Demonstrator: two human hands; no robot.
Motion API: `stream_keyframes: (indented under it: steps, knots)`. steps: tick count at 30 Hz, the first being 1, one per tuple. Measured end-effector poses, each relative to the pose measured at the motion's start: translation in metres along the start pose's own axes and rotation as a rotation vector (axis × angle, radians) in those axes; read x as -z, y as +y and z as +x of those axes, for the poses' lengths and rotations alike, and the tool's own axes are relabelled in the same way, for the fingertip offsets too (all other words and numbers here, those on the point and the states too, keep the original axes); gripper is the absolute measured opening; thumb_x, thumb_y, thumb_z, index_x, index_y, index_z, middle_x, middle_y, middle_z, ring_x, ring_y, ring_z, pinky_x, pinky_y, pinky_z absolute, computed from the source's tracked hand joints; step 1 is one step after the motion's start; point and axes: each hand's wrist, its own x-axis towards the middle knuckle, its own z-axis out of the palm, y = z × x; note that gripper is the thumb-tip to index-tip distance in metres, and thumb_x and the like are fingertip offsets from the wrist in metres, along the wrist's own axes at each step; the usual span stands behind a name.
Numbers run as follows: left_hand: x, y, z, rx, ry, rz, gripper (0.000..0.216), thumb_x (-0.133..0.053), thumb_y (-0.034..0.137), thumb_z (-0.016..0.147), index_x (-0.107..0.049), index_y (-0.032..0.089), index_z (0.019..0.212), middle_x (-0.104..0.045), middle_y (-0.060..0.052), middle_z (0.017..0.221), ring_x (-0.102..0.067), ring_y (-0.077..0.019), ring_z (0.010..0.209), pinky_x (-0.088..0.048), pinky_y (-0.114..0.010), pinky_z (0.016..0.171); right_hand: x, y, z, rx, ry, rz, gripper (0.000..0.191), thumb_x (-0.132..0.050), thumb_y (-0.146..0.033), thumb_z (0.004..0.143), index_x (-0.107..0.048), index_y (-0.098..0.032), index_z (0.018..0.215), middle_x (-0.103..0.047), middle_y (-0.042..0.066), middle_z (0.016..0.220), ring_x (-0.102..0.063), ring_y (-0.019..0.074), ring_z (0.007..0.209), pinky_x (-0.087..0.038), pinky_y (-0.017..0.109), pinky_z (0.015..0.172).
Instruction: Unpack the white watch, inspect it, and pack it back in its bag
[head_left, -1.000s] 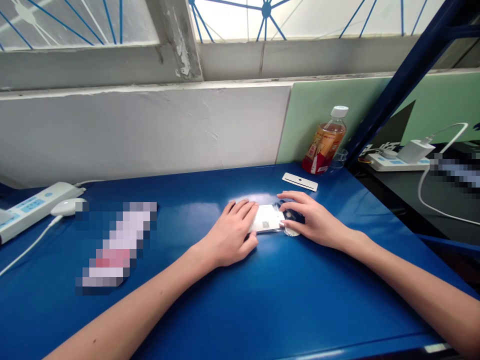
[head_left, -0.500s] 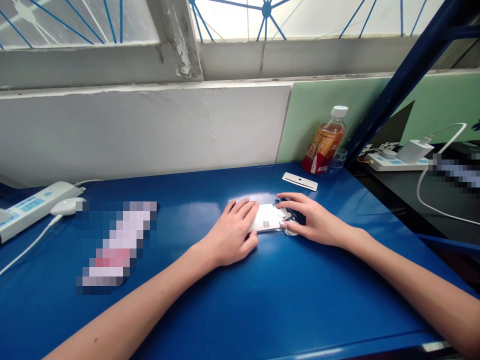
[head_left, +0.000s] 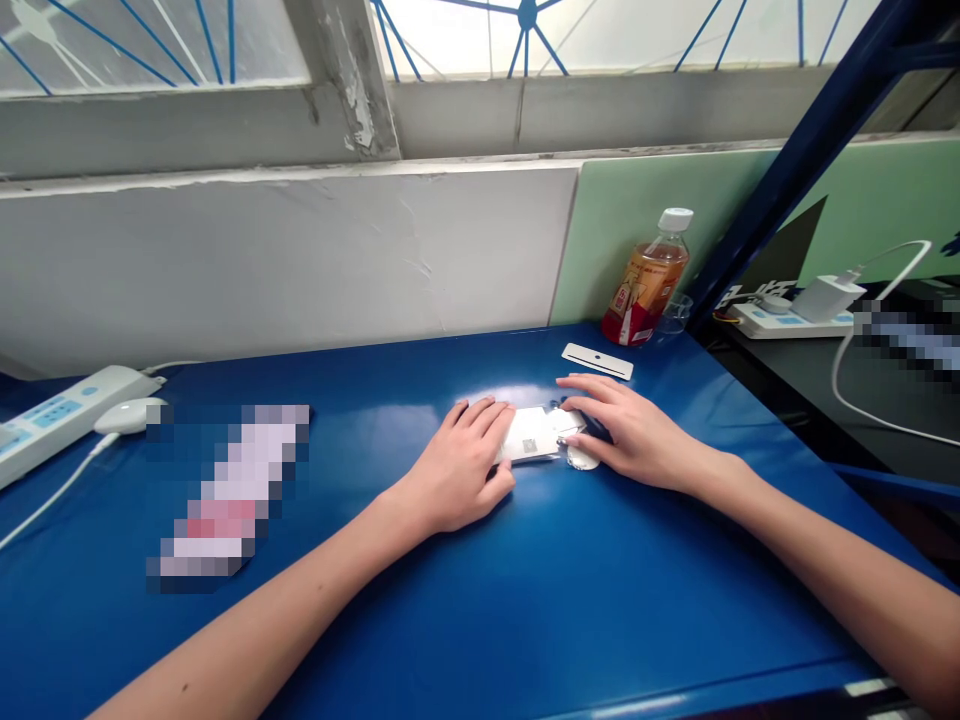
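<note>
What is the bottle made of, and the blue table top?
The bottle looks like clear plastic: the amber drink shows through it, and it has a white cap. The table top looks like smooth painted metal or glossy laminate, since it mirrors the window light; I cannot tell which.

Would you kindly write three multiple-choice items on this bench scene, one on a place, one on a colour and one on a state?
1. Where does the drink bottle stand?
A. at the far right of the table, by the green panel
B. beside the left power strip
C. between the two hands

2. What colour is the table?
A. green
B. blue
C. white

3. How does the left hand meet the small white card?
A. it lifts the card in the air
B. it rests flat on the card's left end, on the table
C. it lies far from the card

Answers: 1 A, the bottle stands next to the green panel. 2 B, the surface is blue throughout. 3 B, the fingers lie over the card's left edge, while the right hand touches its right end.
</note>
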Motion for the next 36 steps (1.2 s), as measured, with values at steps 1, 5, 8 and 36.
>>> stream_keyframes:
  steps: [1, 5, 8, 36]
  knots:
    - [0.000, 0.000, 0.000, 0.001, 0.001, -0.002, 0.056, -0.039, 0.026, 0.092, -0.041, 0.006, 0.144, -0.045, -0.018, 0.149, -0.037, -0.0322, 0.141, -0.024, -0.050, 0.118, 0.003, 0.001, 0.000, 0.002, -0.013, -0.007, 0.027, -0.054, -0.035, 0.095, -0.064, -0.016, 0.112, -0.056, 0.019, 0.138, -0.050, 0.0331, 0.131, -0.046, 0.050, 0.106]
    - [0.000, -0.001, -0.001, -0.019, 0.010, -0.017, 0.055, -0.039, 0.025, 0.092, -0.040, 0.007, 0.144, -0.046, -0.017, 0.149, -0.036, -0.0320, 0.141, -0.025, -0.052, 0.117, 0.009, 0.003, -0.001, -0.040, -0.027, 0.025, 0.026, -0.062, -0.036, 0.090, -0.064, -0.017, 0.108, -0.056, 0.018, 0.138, -0.052, 0.0323, 0.128, -0.047, 0.048, 0.105]
    - [0.000, -0.001, -0.001, -0.035, 0.013, -0.016, 0.056, -0.039, 0.025, 0.092, -0.039, 0.007, 0.145, -0.045, -0.018, 0.149, -0.035, -0.0321, 0.141, -0.025, -0.052, 0.117, 0.005, 0.003, -0.002, -0.058, -0.021, 0.090, 0.033, -0.063, -0.036, 0.088, -0.062, -0.019, 0.116, -0.053, 0.017, 0.141, -0.052, 0.0308, 0.130, -0.047, 0.047, 0.105]
    - [0.001, 0.001, -0.001, -0.014, 0.026, -0.035, 0.053, -0.042, 0.025, 0.090, -0.043, 0.011, 0.142, -0.048, -0.015, 0.148, -0.037, -0.0309, 0.141, -0.024, -0.051, 0.118, 0.023, 0.006, 0.000, -0.122, 0.094, 0.085, 0.015, -0.068, -0.035, 0.079, -0.065, -0.023, 0.088, -0.072, 0.005, 0.086, -0.066, 0.0228, 0.075, -0.049, 0.034, 0.066]
